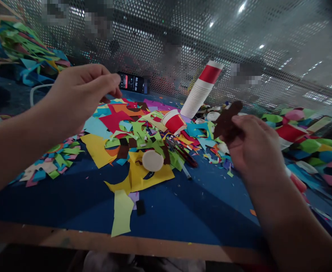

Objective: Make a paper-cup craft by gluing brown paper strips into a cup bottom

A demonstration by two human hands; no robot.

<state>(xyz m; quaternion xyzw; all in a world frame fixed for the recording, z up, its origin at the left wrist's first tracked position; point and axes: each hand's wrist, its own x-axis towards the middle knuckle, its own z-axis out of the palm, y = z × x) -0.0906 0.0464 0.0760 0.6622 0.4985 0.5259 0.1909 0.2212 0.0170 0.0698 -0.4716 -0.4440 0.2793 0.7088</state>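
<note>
In the head view my right hand pinches a dark brown paper cutout with a rounded top, holding it above the table on the right. My left hand is raised on the left, its thumb and fingers pressed together; whatever it may hold is hidden. Between and below the hands lies a heap of coloured paper scraps. On it are a small white round disc, a yellow paper piece, and a tipped red-and-white paper cup. Pens lie beside the disc.
A tall leaning stack of paper cups stands behind the heap. A phone showing a timer rests against the perforated metal screen. More colourful paper piles up at the far left and right. The blue table's wooden front edge is near me.
</note>
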